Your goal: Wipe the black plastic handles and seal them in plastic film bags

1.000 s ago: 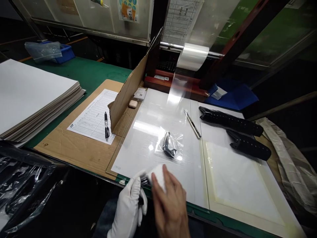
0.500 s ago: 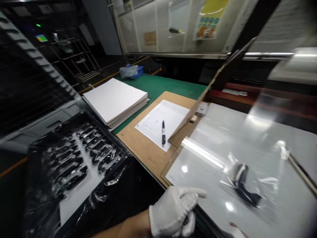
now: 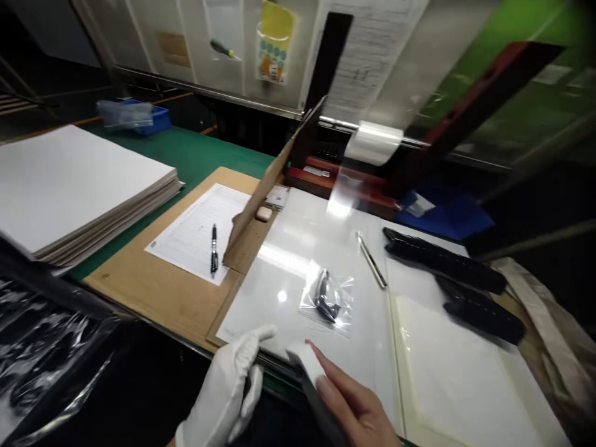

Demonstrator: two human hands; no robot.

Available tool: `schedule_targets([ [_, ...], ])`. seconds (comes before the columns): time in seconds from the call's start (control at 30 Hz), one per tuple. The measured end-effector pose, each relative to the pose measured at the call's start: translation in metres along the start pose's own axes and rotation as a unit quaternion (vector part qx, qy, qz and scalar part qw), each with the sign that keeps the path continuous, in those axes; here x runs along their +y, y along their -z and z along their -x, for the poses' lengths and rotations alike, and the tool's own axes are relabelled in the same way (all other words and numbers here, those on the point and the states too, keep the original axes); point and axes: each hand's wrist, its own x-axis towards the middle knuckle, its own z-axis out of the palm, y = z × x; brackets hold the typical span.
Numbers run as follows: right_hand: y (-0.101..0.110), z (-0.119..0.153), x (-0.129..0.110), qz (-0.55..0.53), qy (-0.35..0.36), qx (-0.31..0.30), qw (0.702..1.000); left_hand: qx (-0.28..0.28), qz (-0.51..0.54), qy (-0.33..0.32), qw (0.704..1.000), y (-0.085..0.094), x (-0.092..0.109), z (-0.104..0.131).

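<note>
Across the green desk [image 3: 223, 149] lie two elongated black parts [image 3: 444, 261] at the right, one slim pen-like tool [image 3: 371, 261] beside them, and one clear, crinkled plastic bag [image 3: 344, 310] containing one curved, glossy black piece [image 3: 325, 298]. One black pen [image 3: 213, 251] rests on one printed sheet [image 3: 186, 233], left of one upright cardboard divider [image 3: 265, 189]; farther left sits one thick stack of white sheets [image 3: 88, 192].

At the near edge, the left hand [image 3: 223, 385], in a white fabric glove, has its fingers bent and one pointing right; whether they grip anything, I cannot tell. The bare right hand [image 3: 358, 403] comes from the lower right, its fingers grasping one smooth white block [image 3: 311, 363], tilted, just right of the glove. A dark grey surface, blurred, shows directly below the block.
</note>
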Motion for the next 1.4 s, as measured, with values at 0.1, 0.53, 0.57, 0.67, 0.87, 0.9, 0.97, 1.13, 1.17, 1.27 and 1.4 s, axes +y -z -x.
schedule_targets([
  [0.1, -0.032, 0.007, 0.000, 0.026, 0.036, 0.143, 0.989, 0.026, 0.070, 0.033, 0.997, -0.014, -0.011, -0.001],
  [0.53, 0.007, 0.004, 0.018, 0.299, 0.254, 0.069, 0.917, 0.015, 0.080, 0.086, 0.993, -0.016, -0.051, -0.001],
  [0.57, 0.004, 0.005, 0.019, 0.304, 0.252, 0.071, 0.916, 0.020, 0.082, 0.085, 0.993, -0.015, -0.052, -0.001],
  [0.67, -0.002, 0.007, 0.017, 0.293, 0.282, 0.047, 0.912, 0.028, 0.085, 0.096, 0.991, -0.015, -0.055, 0.000],
  [0.87, -0.002, 0.006, 0.012, 0.295, 0.255, 0.050, 0.919, 0.032, 0.081, 0.136, 0.987, -0.010, -0.057, 0.000],
  [0.9, -0.001, 0.006, 0.011, 0.290, 0.262, 0.033, 0.920, 0.035, 0.081, 0.139, 0.986, -0.008, -0.055, 0.000],
  [0.97, 0.001, 0.007, 0.011, 0.286, 0.225, 0.027, 0.931, 0.037, 0.080, 0.146, 0.985, -0.005, -0.052, 0.003],
  [1.13, 0.002, 0.007, 0.008, 0.285, 0.237, 0.022, 0.928, 0.023, 0.094, 0.160, 0.982, -0.005, -0.046, 0.006],
  [1.17, 0.002, 0.007, 0.008, 0.280, 0.240, 0.014, 0.929, 0.020, 0.095, 0.160, 0.982, -0.006, -0.046, 0.006],
  [1.27, 0.001, 0.008, 0.008, 0.273, 0.175, 0.044, 0.945, 0.012, 0.080, 0.164, 0.983, -0.009, -0.048, 0.004],
  [1.4, 0.005, 0.009, 0.007, 0.233, 0.196, -0.022, 0.952, 0.018, 0.061, 0.137, 0.988, -0.009, -0.049, 0.004],
])
